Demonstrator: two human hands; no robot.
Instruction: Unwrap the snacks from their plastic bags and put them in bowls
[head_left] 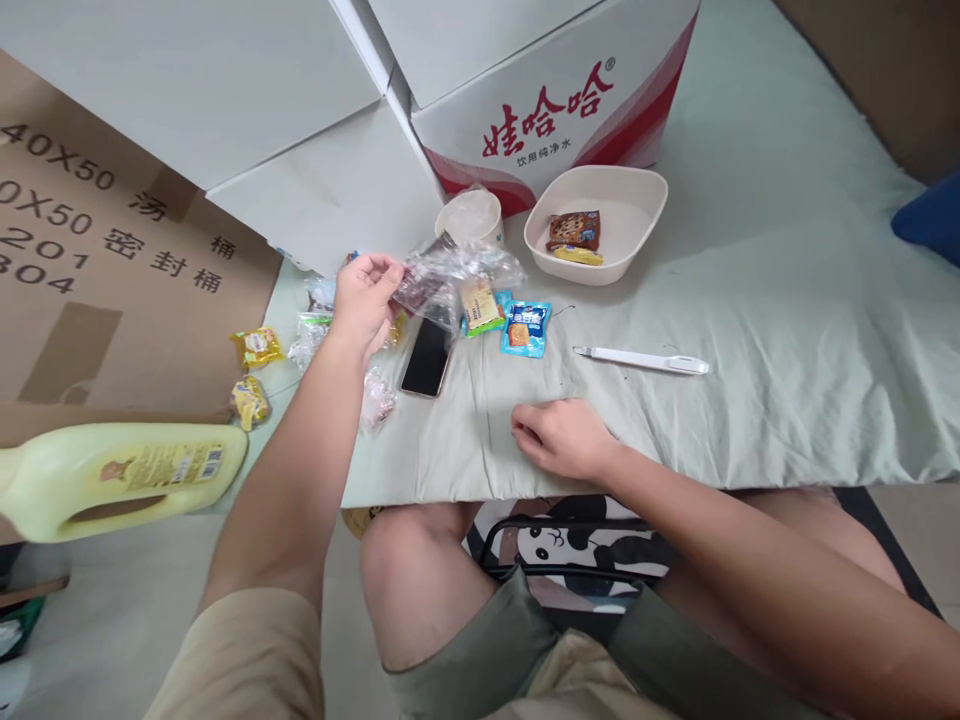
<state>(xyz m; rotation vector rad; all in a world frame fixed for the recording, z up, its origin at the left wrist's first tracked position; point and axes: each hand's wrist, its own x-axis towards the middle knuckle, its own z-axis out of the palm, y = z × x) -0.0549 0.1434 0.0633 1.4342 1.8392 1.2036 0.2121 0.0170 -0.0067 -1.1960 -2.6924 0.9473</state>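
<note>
Lower middle, our right hand (566, 438) is a loose fist, nothing visible in it, on the green cloth (795, 390) just in from its front edge; left of centre our left hand (367, 302) pinches transparent plastic (471, 268), partly screening the phone (426, 364). Looks partway to us: left of the white pen-like tool (643, 361), a blue packet (526, 329) and beige packet (480, 304) lie mid-frame outside the cream tray (637, 215), which, upper right of centre, already holds a brown packet (575, 229) and yellow packet (579, 257). For room, we've a broad stretch of cloth right of the tray, but the lettered carton (559, 120) walls off the back.
</note>
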